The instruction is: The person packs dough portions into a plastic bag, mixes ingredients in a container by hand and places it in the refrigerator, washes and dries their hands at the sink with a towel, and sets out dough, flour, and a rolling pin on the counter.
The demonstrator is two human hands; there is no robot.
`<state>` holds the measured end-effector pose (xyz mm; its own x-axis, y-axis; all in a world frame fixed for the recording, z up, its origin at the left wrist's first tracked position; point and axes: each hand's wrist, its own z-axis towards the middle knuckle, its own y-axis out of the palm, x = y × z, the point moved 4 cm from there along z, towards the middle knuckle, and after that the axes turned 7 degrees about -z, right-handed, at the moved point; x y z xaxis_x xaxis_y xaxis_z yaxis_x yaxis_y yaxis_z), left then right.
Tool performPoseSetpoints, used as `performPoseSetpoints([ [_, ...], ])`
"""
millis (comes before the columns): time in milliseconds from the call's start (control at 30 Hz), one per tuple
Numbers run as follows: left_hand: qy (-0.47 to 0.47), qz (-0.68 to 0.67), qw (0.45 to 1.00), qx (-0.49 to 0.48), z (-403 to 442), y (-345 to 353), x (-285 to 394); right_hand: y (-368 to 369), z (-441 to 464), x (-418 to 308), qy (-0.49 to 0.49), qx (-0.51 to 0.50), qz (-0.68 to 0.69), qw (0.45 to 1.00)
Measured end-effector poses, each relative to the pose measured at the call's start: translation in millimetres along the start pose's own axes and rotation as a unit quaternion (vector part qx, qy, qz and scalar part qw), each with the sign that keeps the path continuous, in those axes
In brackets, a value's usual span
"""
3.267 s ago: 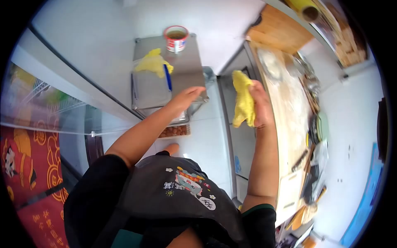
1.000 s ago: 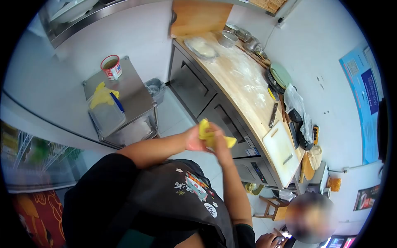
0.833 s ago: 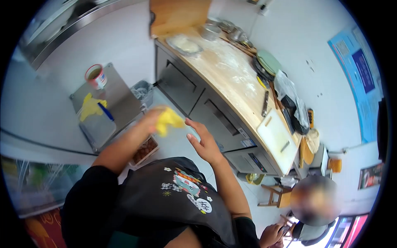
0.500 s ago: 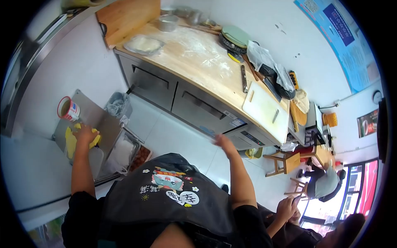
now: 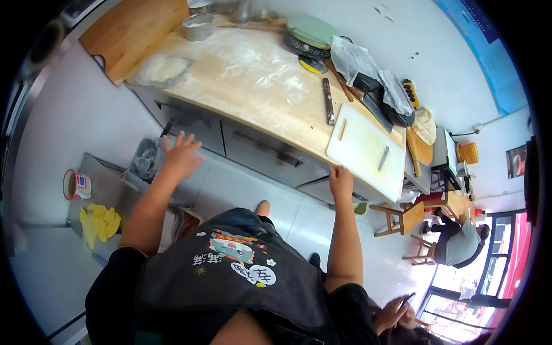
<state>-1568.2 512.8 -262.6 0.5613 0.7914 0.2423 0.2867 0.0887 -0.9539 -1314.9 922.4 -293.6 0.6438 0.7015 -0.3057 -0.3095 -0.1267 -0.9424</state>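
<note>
My left hand (image 5: 181,156) is raised above the floor in front of the counter drawers, fingers spread, holding nothing. Lower left, a crumpled yellow cloth (image 5: 101,223) lies on a steel surface (image 5: 115,187), apart from that hand. Beside the cloth stands a red-and-white tub (image 5: 77,186). My right hand (image 5: 341,183) is curled closed at the front edge of the counter, close to the white cutting board (image 5: 359,146); I see nothing in it. Whether it touches the board's edge I cannot tell. A small knife (image 5: 383,158) rests on the board.
The floury wooden counter (image 5: 230,86) carries bagged dough (image 5: 163,70), a metal pot (image 5: 198,27), a green-lidded griddle (image 5: 310,33) and a cleaver (image 5: 376,112). A lined bin (image 5: 147,160) stands below. A wooden stool (image 5: 402,218) and two other people are at the right.
My left hand has let go of the yellow cloth and moved up and right, fingers spreading. My right hand has come to the counter's edge and curled. The view has shifted closer to the counter.
</note>
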Motion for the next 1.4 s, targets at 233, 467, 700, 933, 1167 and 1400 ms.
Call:
performPoseSetpoints([
  [233, 0.01, -0.027, 0.997, -0.066, 65.6, 12.1, 94.5, 17.3, 166.9, -14.5, -0.013, 0.001, -0.103, 0.995],
  [467, 0.008, -0.033, 0.998, -0.062, 103.2, 21.9, 116.2, 63.3, 227.6, -3.2, 0.023, -0.105, -0.155, 0.982],
  [700, 0.005, -0.035, 0.998, -0.06, 141.3, 6.7, 73.2, 11.7, 281.8, 46.5, -0.027, -0.003, -0.273, 0.962],
  [933, 0.079, 0.035, 0.996, 0.021, 283.1, -26.1, 11.1, -6.4, 274.0, 53.7, -0.052, 0.099, -0.205, 0.972],
  [1167, 0.061, 0.075, 0.989, 0.117, 492.2, -70.8, -56.1, 1.7, 160.0, 14.2, 0.116, 0.028, 0.02, 0.993],
  [1400, 0.137, 0.047, 0.968, 0.205, 596.0, -74.2, -39.6, 23.6, 86.7, -17.1, 0.141, 0.023, 0.014, 0.99],
])
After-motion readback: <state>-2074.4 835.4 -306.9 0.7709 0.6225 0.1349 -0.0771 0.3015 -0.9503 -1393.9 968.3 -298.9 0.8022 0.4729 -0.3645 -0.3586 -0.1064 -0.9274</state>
